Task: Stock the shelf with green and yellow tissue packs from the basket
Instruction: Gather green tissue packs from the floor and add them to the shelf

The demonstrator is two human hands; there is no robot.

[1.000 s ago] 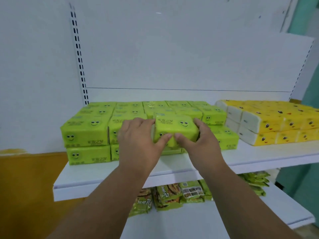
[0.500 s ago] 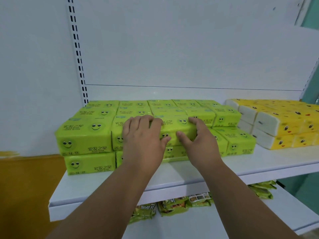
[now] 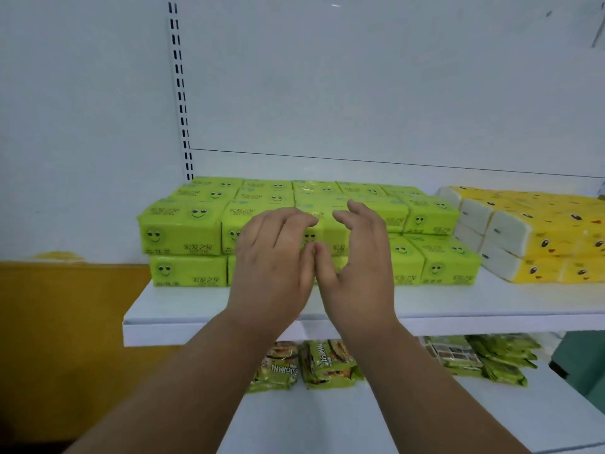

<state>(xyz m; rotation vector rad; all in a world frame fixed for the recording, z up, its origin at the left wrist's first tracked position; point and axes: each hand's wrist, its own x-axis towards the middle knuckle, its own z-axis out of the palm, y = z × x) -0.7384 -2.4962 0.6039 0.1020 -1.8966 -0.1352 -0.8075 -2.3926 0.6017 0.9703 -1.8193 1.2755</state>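
Your left hand (image 3: 273, 260) and right hand (image 3: 355, 263) are side by side in front of the bright green tissue packs with smiley faces (image 3: 183, 231). Your fingers are loosely bent and hold nothing, and your thumbs almost touch. The green packs sit in two layers on the white shelf (image 3: 183, 309). Their labels have writing too small to read. The yellow tissue packs with little faces (image 3: 537, 237) lie just to the right.

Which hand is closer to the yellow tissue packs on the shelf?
The right hand. It is in front of the green packs, on the side toward the yellow tissue packs. The left hand is beside it, farther from them.
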